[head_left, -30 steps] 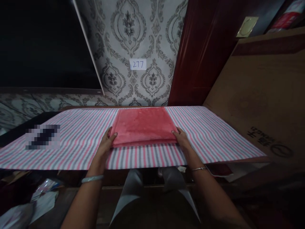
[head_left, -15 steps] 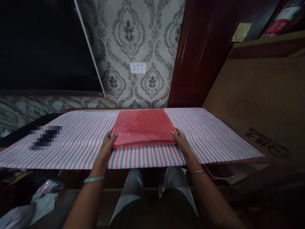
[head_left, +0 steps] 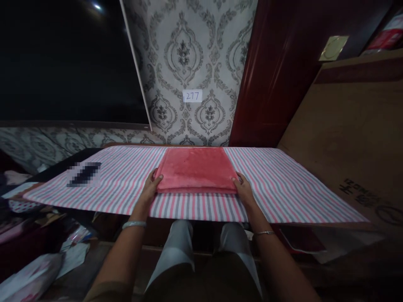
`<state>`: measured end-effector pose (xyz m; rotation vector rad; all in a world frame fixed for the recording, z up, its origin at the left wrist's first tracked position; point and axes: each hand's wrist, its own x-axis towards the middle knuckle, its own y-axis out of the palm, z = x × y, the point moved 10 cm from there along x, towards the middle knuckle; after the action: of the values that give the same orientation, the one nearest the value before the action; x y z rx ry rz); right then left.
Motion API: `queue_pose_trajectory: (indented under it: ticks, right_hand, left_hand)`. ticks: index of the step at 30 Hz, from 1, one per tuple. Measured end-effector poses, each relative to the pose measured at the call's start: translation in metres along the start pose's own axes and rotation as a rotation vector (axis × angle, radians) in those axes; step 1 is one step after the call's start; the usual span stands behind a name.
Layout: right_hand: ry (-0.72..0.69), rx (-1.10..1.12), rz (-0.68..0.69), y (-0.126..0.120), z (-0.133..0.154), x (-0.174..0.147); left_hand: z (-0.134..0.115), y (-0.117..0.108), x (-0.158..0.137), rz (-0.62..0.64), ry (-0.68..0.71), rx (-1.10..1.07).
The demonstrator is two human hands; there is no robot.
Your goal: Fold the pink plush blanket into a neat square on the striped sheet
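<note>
A folded coral-red towel (head_left: pixel 197 167), soft and plush-looking, lies flat in a rectangle on the striped cloth (head_left: pixel 283 188). At its near left corner, my left hand (head_left: pixel 153 184) grips the edge, thumb on top and the other fingers at the side, partly hidden. My right hand (head_left: pixel 244 186) pinches the near right corner in much the same way. The near edge shows stacked layers of fabric. Both wrists wear bracelets.
The striped cloth covers a table against a patterned wall. A pixelated dark object (head_left: pixel 84 174) lies at the left. A large cardboard box (head_left: pixel 352 126) stands at the right, and a black screen (head_left: pixel 69 63) hangs at the upper left. Papers and bags (head_left: pixel 34 272) sit low at the left.
The view has turned a little to the left, so the scene appears shifted right. Both hands keep their hold at the towel's sides, and the towel stays folded in place.
</note>
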<state>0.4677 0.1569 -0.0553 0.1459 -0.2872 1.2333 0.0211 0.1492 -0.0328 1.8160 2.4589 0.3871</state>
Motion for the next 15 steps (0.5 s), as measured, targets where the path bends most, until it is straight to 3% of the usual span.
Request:
queue_pose_trajectory:
  ticks: [6, 11, 15]
  right_hand:
    - [0.084, -0.129, 0.025, -0.009, -0.010, -0.007]
    - [0.123, -0.238, 0.021, -0.014, -0.020, -0.009]
    - [0.142, -0.337, 0.022, -0.016, -0.023, -0.009]
  left_hand:
    - [0.002, 0.000, -0.008, 0.017, -0.005, -0.046]
    - [0.002, 0.008, -0.012, 0.109, 0.059, -0.097]
    - [0.002, 0.004, -0.016, 0.078, 0.067, -0.093]
